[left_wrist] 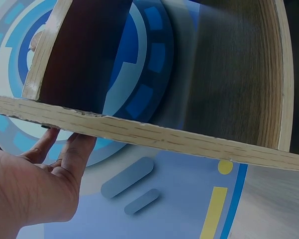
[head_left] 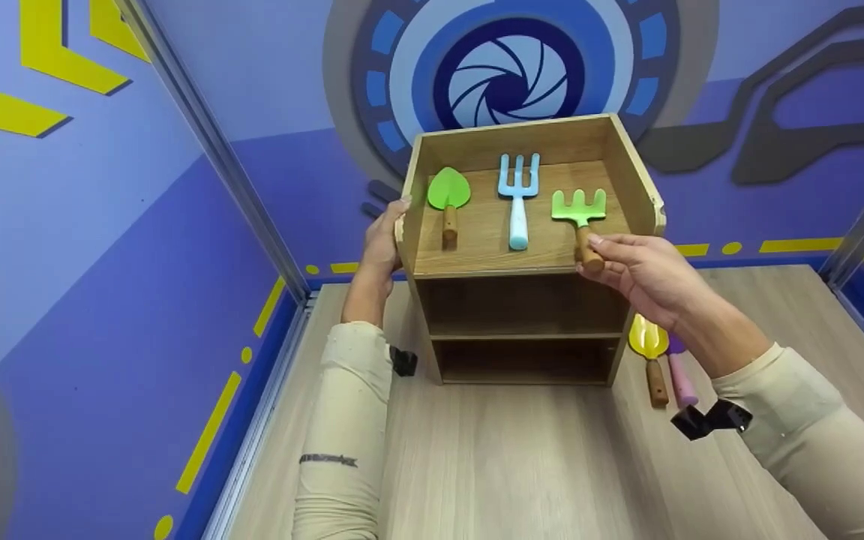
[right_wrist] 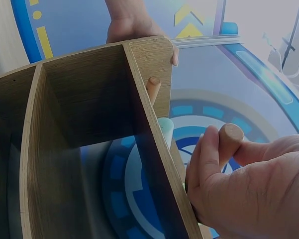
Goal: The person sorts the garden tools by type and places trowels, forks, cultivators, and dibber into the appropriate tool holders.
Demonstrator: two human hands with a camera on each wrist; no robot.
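My right hand (head_left: 653, 274) pinches the brown wooden handle of a small green hand rake (head_left: 580, 208) over the right part of the wooden shelf unit's top. In the right wrist view, the handle end (right_wrist: 232, 132) pokes up between thumb and fingers. My left hand (head_left: 383, 244) rests against the outside of the shelf unit's (head_left: 526, 274) left side panel, its fingers touching the panel in the left wrist view. On the top board lie a green trowel (head_left: 448, 191) with a brown handle at left and a light blue hand fork (head_left: 518, 199) in the middle.
Right of the shelf unit, a yellow trowel (head_left: 649, 341) with a brown handle lies on the wood-grain table (head_left: 522, 457). Beside it is a tool with a pink handle (head_left: 681, 379), its purple head partly hidden. Patterned blue panels (head_left: 274, 187) enclose the table.
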